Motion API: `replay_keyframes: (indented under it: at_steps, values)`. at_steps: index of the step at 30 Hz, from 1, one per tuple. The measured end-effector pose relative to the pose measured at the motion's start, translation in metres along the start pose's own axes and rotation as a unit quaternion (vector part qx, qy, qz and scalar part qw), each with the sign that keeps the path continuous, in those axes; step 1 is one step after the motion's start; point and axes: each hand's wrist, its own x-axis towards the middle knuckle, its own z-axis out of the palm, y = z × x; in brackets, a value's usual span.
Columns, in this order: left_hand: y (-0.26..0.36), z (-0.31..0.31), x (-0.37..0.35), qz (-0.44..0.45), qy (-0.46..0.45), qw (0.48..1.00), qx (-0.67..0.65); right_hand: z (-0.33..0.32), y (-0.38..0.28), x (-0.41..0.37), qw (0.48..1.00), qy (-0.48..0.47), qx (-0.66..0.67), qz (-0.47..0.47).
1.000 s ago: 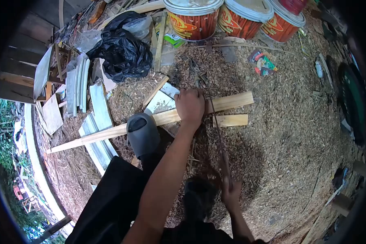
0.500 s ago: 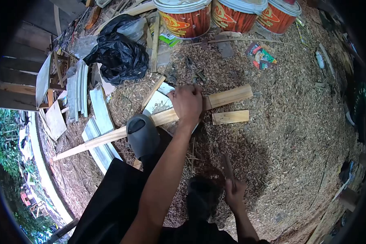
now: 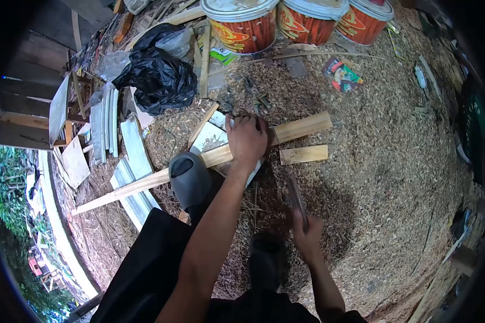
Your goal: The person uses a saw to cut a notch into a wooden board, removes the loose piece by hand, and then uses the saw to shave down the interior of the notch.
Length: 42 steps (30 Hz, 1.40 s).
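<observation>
My left hand [image 3: 248, 141] presses down on a long wooden strip [image 3: 303, 129], its fingers wrapped over the wood. Under the strip lies a white board [image 3: 208, 138], and a grey slipper [image 3: 190, 180] on my foot rests against the strip left of the hand. A short wooden piece [image 3: 304, 154] lies on the ground right of the hand. Lower right, my right hand [image 3: 307, 232] is closed around the near end of a long, thin, dark tool [image 3: 295, 196], whose far end points up toward the strip. What kind of tool it is I cannot tell.
Three red buckets [image 3: 242, 33] with pale lids stand at the top. A black plastic bag [image 3: 159, 78] lies upper left, near white curved panels [image 3: 134, 148]. A colourful wrapper [image 3: 343, 74] is on the wood-chip ground, and a second slipper [image 3: 266, 258] shows low in the middle.
My right hand has moved slightly up and left with the dark tool, whose far end is now closer to the strip. My left hand stays on the wood.
</observation>
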Motion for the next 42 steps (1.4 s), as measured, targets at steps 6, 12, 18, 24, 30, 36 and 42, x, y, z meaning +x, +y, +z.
replay_keyframes:
  at_steps: [6,12,18,24,30,36,42]
  values:
    - [-0.001,0.009,-0.005,0.002,0.004,1.0,0.01,0.004,0.005,0.004,1.0,-0.003,-0.012,-0.003]
    - [-0.006,0.009,-0.001,0.007,-0.006,1.0,0.014,0.031,-0.021,0.071,1.0,-0.011,0.019,-0.006]
    - [0.0,0.006,0.002,-0.018,-0.02,1.0,0.007,-0.017,0.041,-0.039,0.999,-0.022,0.03,-0.03]
    - [-0.004,0.012,-0.002,0.018,-0.007,0.997,0.08,0.025,-0.022,0.069,0.998,0.02,0.018,-0.065]
    - [-0.006,0.01,0.003,0.04,-0.021,0.996,0.073,0.017,-0.013,0.035,0.998,0.006,0.015,-0.053]
    - [-0.002,0.012,-0.003,-0.004,-0.047,0.998,0.031,-0.011,0.047,-0.036,0.999,-0.018,0.023,0.026]
    - [-0.006,0.013,0.001,0.014,-0.041,0.993,0.106,0.024,-0.027,0.069,1.0,-0.01,0.022,-0.011]
